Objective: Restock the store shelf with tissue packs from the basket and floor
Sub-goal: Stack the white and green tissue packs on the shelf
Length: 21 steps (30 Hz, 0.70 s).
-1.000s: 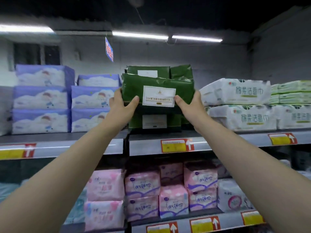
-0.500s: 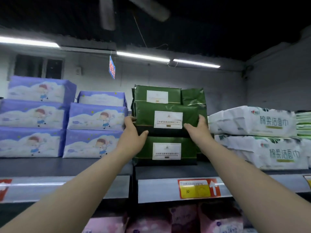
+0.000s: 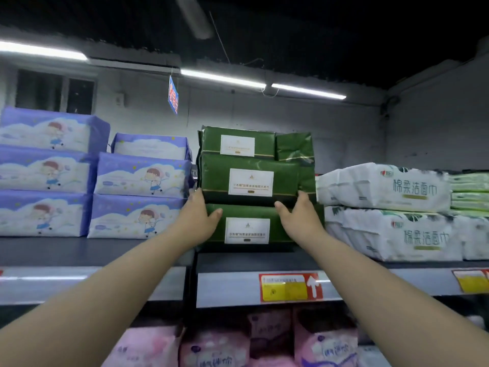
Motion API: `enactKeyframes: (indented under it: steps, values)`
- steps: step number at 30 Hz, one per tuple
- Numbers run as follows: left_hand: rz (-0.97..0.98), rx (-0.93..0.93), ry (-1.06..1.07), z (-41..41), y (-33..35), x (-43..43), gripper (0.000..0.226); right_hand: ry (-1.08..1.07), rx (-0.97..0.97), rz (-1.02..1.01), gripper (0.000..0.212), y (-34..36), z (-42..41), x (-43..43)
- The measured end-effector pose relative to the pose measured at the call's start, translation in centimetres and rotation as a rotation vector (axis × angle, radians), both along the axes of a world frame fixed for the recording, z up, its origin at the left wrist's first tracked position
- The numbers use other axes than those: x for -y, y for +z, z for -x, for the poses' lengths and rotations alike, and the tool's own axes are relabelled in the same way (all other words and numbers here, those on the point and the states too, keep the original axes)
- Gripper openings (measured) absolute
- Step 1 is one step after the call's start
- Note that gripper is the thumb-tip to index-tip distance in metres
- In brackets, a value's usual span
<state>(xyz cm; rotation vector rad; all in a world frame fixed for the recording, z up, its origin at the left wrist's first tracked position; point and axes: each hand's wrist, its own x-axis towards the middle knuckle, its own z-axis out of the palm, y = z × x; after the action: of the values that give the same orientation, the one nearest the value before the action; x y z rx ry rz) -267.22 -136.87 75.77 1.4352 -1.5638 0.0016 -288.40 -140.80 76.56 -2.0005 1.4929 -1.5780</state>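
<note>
Shelf [image 3: 232, 259]: carries your green stack [image 3: 247, 230] between purple packs [image 3: 137, 197] and white packs [image 3: 383, 210].
Green pack [image 3: 251, 181]: second layer of that stack, near the shelf's front edge.
Left hand [image 3: 197, 219]: fingers straight, thumb apart, pressing its left end.
Right hand [image 3: 300, 219]: the same at its right end.

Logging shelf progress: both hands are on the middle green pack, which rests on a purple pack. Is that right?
Not quite. In the head view the left hand and right hand are on the middle green pack, but it rests on the lower green pack, not a purple one. The purple packs are stacked to its left.
</note>
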Motion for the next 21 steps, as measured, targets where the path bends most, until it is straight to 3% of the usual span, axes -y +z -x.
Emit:
enactKeyframes:
  steps: [3,5,8,16,21]
  values:
    - [-0.033,0.286,0.135,1.6,-0.5,-2.7,0.089,-0.037,-0.207,0.092,0.068,-1.2,1.5,-2.1]
    - [-0.023,0.492,0.142,3.6,-1.0,-4.9,0.09,-0.089,-0.386,0.176,0.068,-2.1,3.2,-3.6]
    - [-0.042,0.66,0.054,7.0,-2.0,-7.7,0.088,-0.144,-0.576,0.208,0.071,-3.7,6.2,-5.7]
    - [-0.078,0.842,-0.171,17.6,-7.8,-10.2,0.09,-0.25,-0.776,0.0,0.073,-11.6,17.4,-12.2]
    - [-0.082,0.871,-0.343,24.0,-11.1,-9.8,0.086,-0.339,-0.775,-0.191,0.076,-15.1,23.7,-15.7]
